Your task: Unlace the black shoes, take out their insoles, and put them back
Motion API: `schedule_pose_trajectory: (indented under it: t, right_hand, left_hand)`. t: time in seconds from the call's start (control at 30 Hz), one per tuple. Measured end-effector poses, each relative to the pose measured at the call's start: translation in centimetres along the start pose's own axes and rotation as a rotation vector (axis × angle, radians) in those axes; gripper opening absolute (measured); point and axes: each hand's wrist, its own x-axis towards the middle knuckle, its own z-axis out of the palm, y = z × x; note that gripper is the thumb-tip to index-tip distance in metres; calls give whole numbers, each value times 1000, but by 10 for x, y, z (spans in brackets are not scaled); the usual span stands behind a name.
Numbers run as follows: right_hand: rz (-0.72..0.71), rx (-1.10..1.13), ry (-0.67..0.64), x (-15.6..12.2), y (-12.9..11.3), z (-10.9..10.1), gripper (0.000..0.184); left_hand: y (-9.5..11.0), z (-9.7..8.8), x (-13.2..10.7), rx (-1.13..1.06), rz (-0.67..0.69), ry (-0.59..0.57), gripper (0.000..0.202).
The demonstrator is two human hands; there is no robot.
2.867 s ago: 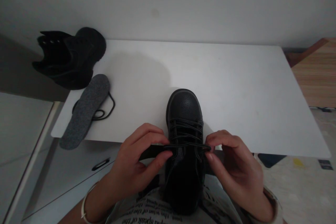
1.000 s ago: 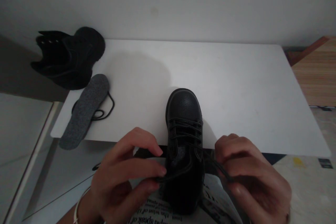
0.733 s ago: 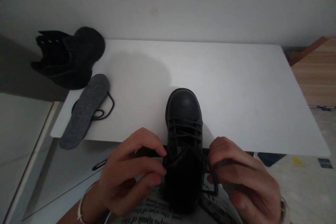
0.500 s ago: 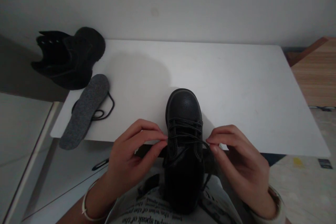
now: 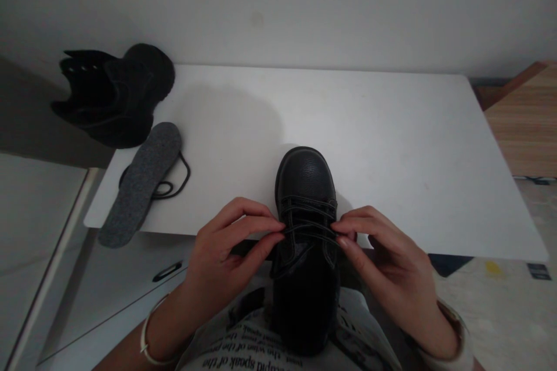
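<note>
At the far left, a second black boot (image 5: 115, 93) lies on its side at the table's corner. Just in front of it a grey insole (image 5: 141, 182) hangs partly over the near edge, with a loose cord (image 5: 178, 177) curled beside it; none of these has shifted since a moment ago. The white table (image 5: 391, 145) carries them. The person's left hand (image 5: 226, 255), with a pale bracelet (image 5: 145, 339) on its wrist, is closed narrow, thumb and fingertips pinching the lace (image 5: 308, 225) at the left edge of the lacing. A second ago this hand sat lower, by the ankle of the boot, drawing a lace end sideways; now it is up at the eyelets and closer in than half a second ago. In the middle stands the black boot (image 5: 307, 266), toe resting on the near edge of the table and pointing away, heel down on the printed cloth (image 5: 243, 345) over the person's lap, where it was before. The right hand (image 5: 387, 261) mirrors the left, fingers drawn narrow and nipping the same lace at the right edge of the lacing. It too has come up from lower down and moved inward, so the two sets of fingertips are nearer each other across the tongue. Further right a wooden surface (image 5: 526, 122) shows past the table's end.
</note>
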Motion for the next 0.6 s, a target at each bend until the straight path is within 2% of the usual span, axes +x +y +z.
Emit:
schedule_pose_trajectory:
  t: [0.23, 0.43, 0.6]
  right_hand:
    - [-19, -17, 1, 2, -2, 2, 8]
    - [-23, -6, 36, 3, -5, 5, 12]
    - [-2, 44, 44, 4, -5, 8, 13]
  left_hand:
    - [3, 0, 2, 1, 8, 3, 16]
    - [4, 0, 0, 20, 7, 39, 19]
    - [3, 0, -1, 0, -26, 9, 18]
